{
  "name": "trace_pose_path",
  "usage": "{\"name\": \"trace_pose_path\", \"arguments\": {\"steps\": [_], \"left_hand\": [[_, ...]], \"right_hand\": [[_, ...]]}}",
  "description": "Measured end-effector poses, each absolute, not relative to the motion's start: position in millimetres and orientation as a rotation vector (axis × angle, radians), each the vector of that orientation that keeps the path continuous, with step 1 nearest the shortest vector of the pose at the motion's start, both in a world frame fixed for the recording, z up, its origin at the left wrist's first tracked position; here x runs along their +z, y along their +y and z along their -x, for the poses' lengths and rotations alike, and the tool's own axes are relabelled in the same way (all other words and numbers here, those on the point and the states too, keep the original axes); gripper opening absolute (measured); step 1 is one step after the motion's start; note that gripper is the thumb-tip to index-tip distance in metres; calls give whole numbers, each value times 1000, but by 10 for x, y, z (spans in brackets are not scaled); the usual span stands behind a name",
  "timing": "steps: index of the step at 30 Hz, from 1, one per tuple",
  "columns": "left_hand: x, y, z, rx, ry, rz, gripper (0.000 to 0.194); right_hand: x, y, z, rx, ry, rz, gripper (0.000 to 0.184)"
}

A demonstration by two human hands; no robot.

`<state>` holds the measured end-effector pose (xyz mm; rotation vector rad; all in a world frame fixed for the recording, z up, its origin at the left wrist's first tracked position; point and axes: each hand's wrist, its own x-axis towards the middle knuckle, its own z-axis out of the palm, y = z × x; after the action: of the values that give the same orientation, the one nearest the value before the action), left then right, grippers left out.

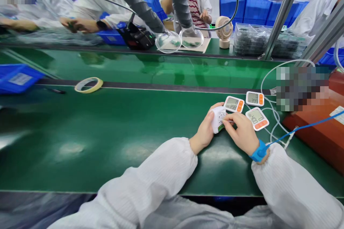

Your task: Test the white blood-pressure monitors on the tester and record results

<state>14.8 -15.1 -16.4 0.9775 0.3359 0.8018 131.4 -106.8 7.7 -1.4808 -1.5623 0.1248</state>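
My left hand [204, 129] is wrapped around a small white electronic device [217, 118], its back turned towards me, with small openings and a strip of green along its lower edge. The fingers of my right hand [242, 132] are pinched together against that back; whatever is between them is too small to make out. A blue wrist strap [260, 151] circles my right wrist. Just beyond my hands lie white display units with orange buttons: one display unit [234, 104] close to my fingertips, a second display unit [255, 98] behind it, and a third display unit [257, 118] beside my right hand.
White cables [274, 114] run among the display units towards a red-brown box [317, 125] at right. A blue cord [309, 126] leads from the wrist strap. A tape roll [88, 85] and blue bin [20, 78] are at left. Co-workers sit beyond the fume hoses [145, 10] and small fan [224, 30].
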Motion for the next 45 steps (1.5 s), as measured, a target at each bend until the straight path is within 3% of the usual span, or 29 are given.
{"name": "trace_pose_path", "arguments": {"steps": [45], "left_hand": [[-241,-177,-125,803,334,-1130,57]], "right_hand": [[96,-1067,-1266,228,-1573,1479,14]]}}
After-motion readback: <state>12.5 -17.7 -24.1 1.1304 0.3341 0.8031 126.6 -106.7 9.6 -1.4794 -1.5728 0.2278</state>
